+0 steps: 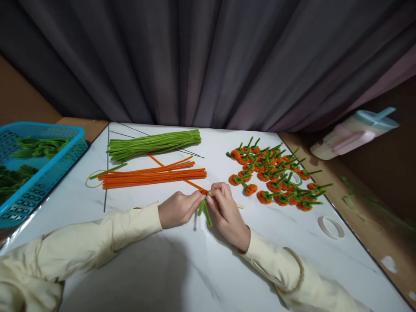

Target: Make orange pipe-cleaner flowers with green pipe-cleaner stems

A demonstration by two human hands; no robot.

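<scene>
My left hand point(182, 208) pinches an orange pipe cleaner point(191, 184) near its lower end, and its long free part slants up and left over the orange bundle. My right hand point(227, 214) is closed against the same spot, thumb and fingertips meeting those of the left. Short green pipe cleaner ends point(205, 213) hang down between the two hands. The joint of orange and green is mostly covered by the fingers. A short pale stick point(240, 206) pokes out to the right behind my right hand; whether it is held I cannot tell.
Beyond my left hand lie orange pipe cleaners point(156, 177) and a green bundle point(154, 145). Several small orange pumpkin-like pieces with green stems point(273, 173) spread at right, with tape rolls point(331, 227). A blue basket point(61, 162) stands left, a lidded cup point(354, 134) right.
</scene>
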